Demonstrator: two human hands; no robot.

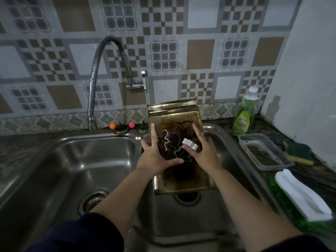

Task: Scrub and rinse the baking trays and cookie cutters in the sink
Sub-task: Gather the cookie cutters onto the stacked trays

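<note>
- While flattened on the grimy surface, left hand (156,155) with fingers straight and spread, thumb stretched toward the other hand, forefinger along the left rim of the baking tray (183,180).
- Just right of it, right hand (204,151) likewise spread flat, fingers straight, fingertips at a white fluted cookie cutter (190,143); whether pressing or pinching it, cannot tell.
- Between the two hands, metal cookie cutters (170,142) lying on the tray, thin outline shapes overlapping one another, one touching the left thumb's tip.
- Beneath both hands, the tray itself, brassy with dark burnt stains, tilted over the right basin of the sink (223,211), far end propped up against the tiled wall, a second tray's edge (171,104) showing behind it.
- Below the tray's near edge, toward the wrists, the right basin's drain (187,197).
- Left of the left hand, the other basin with its own drain (93,200), and above it a flexible chrome faucet (101,73) arching from the wall.
- Beyond the left fingertips, two sink strainers (131,129) on the ledge with orange and pink knobs.
- Right of the right hand, on the counter: a clear plastic container (263,151), a green-and-yellow sponge (298,151), a green soap pouch (241,122), a green bottle (251,104).
- Nearer, beside the right forearm, a white-handled brush (301,195) with green bristles.
</note>
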